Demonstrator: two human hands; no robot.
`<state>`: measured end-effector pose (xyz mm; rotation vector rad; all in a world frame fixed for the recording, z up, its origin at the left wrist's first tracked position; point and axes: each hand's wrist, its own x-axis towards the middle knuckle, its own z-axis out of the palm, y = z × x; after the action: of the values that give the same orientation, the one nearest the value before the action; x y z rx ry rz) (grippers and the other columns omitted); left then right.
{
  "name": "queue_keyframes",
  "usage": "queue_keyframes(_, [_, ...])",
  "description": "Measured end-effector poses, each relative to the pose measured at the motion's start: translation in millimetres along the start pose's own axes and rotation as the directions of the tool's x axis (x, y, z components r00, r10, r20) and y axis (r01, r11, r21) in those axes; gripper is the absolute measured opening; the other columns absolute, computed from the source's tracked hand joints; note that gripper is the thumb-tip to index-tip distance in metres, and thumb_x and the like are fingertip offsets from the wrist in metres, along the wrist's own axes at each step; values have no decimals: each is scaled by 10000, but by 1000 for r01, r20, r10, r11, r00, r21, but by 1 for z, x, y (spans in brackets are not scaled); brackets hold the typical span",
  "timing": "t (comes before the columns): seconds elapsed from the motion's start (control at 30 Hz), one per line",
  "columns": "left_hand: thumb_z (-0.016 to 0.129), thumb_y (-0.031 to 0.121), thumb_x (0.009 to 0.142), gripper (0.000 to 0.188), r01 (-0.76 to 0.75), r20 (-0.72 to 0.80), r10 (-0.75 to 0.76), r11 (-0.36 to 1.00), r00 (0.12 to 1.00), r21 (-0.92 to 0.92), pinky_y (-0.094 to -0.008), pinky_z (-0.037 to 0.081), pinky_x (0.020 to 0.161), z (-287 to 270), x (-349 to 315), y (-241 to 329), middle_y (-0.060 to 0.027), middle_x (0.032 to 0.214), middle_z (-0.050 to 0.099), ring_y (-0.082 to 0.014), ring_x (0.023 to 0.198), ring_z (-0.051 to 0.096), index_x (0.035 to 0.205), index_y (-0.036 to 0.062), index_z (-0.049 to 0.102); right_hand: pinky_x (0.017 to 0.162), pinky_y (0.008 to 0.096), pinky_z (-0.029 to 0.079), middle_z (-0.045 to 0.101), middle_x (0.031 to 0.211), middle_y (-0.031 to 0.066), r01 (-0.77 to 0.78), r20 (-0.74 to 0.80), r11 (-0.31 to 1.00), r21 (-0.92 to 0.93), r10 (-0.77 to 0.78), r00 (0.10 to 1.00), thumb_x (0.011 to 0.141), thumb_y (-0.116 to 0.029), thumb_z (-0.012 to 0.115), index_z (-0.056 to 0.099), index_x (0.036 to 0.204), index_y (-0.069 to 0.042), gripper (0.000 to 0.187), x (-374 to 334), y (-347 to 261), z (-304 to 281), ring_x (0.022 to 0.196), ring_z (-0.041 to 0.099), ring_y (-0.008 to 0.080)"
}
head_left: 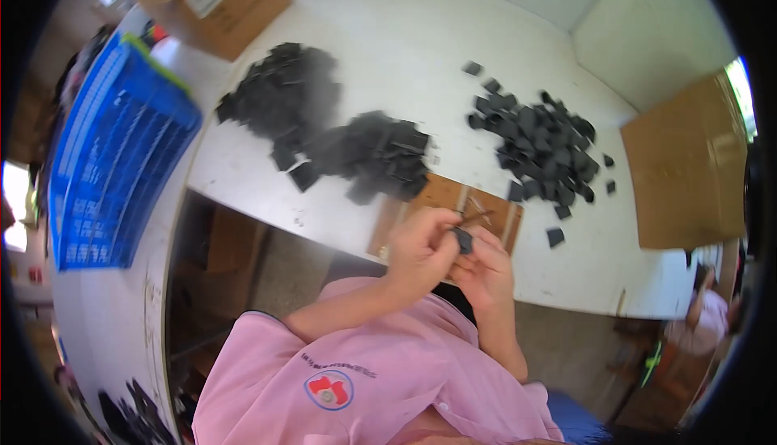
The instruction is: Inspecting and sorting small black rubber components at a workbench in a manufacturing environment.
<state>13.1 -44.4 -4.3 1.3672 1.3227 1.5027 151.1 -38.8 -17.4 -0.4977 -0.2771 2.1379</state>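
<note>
My left hand (419, 252) and my right hand (487, 275) meet just above the table's front edge. Between their fingertips is a small black piece of sheet material (464, 241), bent or folded; both hands are closed on it. Under the hands lies a brown wooden board (443, 192) with a lighter strip across it. Beyond my left hand spreads a heap of flat black square pieces (380, 153), joined to a larger heap (279, 93) farther left. To the far right of my hands is a pile of small black pieces (542, 137), many looking curled or folded.
The white table (388, 48) holds a cardboard box (214, 4) at the far left and another box (688, 166) at the right. A blue plastic basket (121, 157) stands at the left. At the far right edge, another person (702, 315) sits.
</note>
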Motion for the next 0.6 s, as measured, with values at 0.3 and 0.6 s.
queue_keyframes(0.3, [439,-26,875,253,714,765,-27,-336,644,-614,-195,249,318,-16,36,-11,-197,932,607,-41,327,360,1126,-20,469,499,183,261,420,665,-91,214,40,608,-765,-287,957,921,-252,555,543,790,-73,222,9,-45,43,580,329,11])
queue_keyframes(0.6, [574,80,874,298,493,341,-373,770,863,-406,-172,359,431,-8,28,-6,-92,932,608,-43,546,485,1153,7,497,546,213,356,496,696,-23,215,30,457,-863,-379,925,893,-226,594,581,863,-35,194,21,-36,11,605,438,67])
